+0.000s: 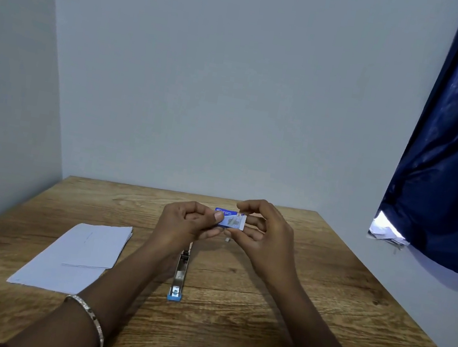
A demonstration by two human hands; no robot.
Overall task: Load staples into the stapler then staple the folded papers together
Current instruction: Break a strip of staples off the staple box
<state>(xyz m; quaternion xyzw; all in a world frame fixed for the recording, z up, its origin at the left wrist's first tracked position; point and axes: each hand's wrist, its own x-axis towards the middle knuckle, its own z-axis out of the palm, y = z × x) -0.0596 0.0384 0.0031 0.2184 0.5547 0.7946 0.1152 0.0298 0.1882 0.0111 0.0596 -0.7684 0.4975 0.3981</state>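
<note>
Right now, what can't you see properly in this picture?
- Head view: the stapler, its far end hidden behind the left hand.
- Head view: what is inside the staple box, pinched between the left hand and right hand.
- Head view: the tiny silver bit below the box, too small to identify.

A brown wooden table with a strong grain [308,291] carries two things. On its left part lie white folded papers [82,255], a smaller stack resting on a larger one. Near them to the right, not touching, a long metal stapler with a blue end [180,273] lies opened out flat.
</note>
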